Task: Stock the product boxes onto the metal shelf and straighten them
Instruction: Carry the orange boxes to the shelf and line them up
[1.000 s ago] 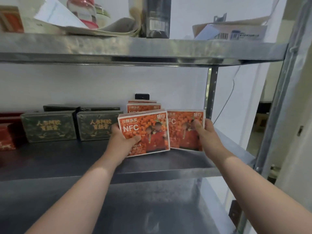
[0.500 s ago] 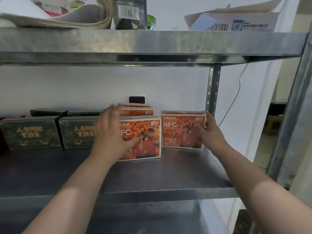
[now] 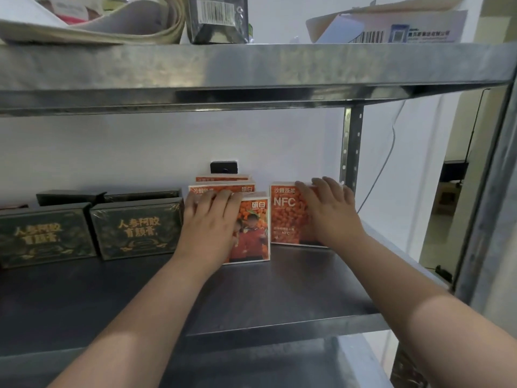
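Pressing flat on two upright orange boxes, both hands lie unclenched, fingers straight, gripping nothing. The left hand [image 3: 211, 222] covers the front box [image 3: 253, 231], the right hand [image 3: 330, 212] the neighbouring box [image 3: 285, 217], which stands slightly farther back — so the left one likely needs the rearward push to level the faces. Both stand on the dark metal shelf [image 3: 279, 292] beside its right post [image 3: 351, 147], white wall [image 3: 140, 149] behind.

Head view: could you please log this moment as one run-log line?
left hand: flat on front orange box | right hand: flat on right orange box | boxes: upright on metal shelf | step: straighten
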### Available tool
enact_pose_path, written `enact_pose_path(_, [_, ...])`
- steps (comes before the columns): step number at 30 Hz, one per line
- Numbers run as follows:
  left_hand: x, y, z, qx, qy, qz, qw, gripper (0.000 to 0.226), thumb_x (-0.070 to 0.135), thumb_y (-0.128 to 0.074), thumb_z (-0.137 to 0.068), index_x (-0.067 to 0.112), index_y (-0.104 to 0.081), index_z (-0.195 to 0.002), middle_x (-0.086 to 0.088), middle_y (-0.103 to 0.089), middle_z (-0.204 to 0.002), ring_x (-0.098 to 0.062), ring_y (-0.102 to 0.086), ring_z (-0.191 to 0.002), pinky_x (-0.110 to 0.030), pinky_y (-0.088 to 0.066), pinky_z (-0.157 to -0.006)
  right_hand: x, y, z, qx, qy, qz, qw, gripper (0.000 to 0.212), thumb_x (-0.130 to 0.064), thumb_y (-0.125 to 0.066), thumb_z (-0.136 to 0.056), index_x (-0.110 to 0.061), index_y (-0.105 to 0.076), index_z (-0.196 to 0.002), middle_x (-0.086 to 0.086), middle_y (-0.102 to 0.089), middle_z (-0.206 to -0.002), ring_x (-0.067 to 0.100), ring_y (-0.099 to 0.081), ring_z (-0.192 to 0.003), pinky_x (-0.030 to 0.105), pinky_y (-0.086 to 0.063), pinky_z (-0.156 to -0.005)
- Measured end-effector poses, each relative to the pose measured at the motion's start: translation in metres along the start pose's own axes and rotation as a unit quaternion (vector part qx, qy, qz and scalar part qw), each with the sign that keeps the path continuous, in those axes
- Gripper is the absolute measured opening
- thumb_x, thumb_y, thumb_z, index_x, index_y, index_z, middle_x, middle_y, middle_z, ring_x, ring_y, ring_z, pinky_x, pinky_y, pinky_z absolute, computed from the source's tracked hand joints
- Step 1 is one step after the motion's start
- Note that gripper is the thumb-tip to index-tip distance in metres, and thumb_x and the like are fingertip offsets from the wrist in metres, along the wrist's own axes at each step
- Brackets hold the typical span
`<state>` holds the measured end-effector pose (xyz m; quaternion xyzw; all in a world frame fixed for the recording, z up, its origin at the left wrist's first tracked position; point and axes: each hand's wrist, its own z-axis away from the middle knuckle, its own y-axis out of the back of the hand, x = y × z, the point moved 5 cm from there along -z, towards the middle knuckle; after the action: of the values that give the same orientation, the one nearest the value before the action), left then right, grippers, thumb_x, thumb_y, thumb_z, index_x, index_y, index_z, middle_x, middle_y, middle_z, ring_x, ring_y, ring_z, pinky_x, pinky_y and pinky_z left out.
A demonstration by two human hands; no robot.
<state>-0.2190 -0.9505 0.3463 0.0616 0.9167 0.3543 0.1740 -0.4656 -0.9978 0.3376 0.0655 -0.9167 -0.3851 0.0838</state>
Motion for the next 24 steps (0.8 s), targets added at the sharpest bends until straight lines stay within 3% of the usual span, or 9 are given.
enact_pose_path(3, [-0.001,-0.005,-0.002,-0.003,0.015,0.001,1.000,0.095,0.031,-0.087,-0.064,0.014,-0.042,-0.145,-0.011,-0.049,-0.141,-0.035,-0.044,-0.132,-0.058,-0.018,-0.114,0.001,-0.007,-0.013,0.026,-0.002,0.020,0.999,0.078,-0.042,-0.080,-0.074,-0.019,-0.048,-0.142,0.014,-0.054,-0.135,0.040,-0.047,-0.130,0.063,-0.035,-0.104])
enact_pose_path(7, [0.001,-0.007,-0.004,-0.005,0.031,-0.007,0.999,0.089,0.029,-0.082,-0.069,0.013,-0.041,-0.146,-0.013,-0.049,-0.142,-0.035,-0.044,-0.132,-0.060,-0.022,-0.114,0.005,-0.029,-0.041,-0.060,-0.020,0.021,0.998,0.086,-0.045,-0.078,-0.075,-0.027,-0.030,-0.144,0.008,-0.042,-0.145,0.033,-0.035,-0.139,0.059,-0.025,-0.113])
enact_pose_path(12, [0.003,-0.008,-0.003,-0.002,0.038,-0.014,0.999,0.089,0.027,-0.081,-0.068,0.012,-0.041,-0.146,-0.016,-0.045,-0.141,-0.037,-0.043,-0.131,-0.062,-0.023,-0.114,0.010,-0.052,-0.059,-0.064,-0.010,0.021,0.998,0.085,-0.040,-0.077,-0.074,-0.022,-0.031,-0.144,0.012,-0.043,-0.142,0.037,-0.035,-0.138,0.059,-0.027,-0.112])
enact_pose_path(24, [0.006,-0.009,0.003,-0.027,0.068,-0.025,0.997,0.087,0.027,-0.071,-0.076,0.013,-0.033,-0.153,-0.019,-0.041,-0.148,-0.043,-0.032,-0.141,-0.066,-0.018,-0.115,0.017,-0.069,-0.070,-0.098,-0.014,-0.017,0.995,0.077,-0.028,-0.053,-0.096,-0.020,-0.010,-0.159,0.013,-0.015,-0.165,0.040,0.004,-0.155,0.064,-0.004,-0.122])
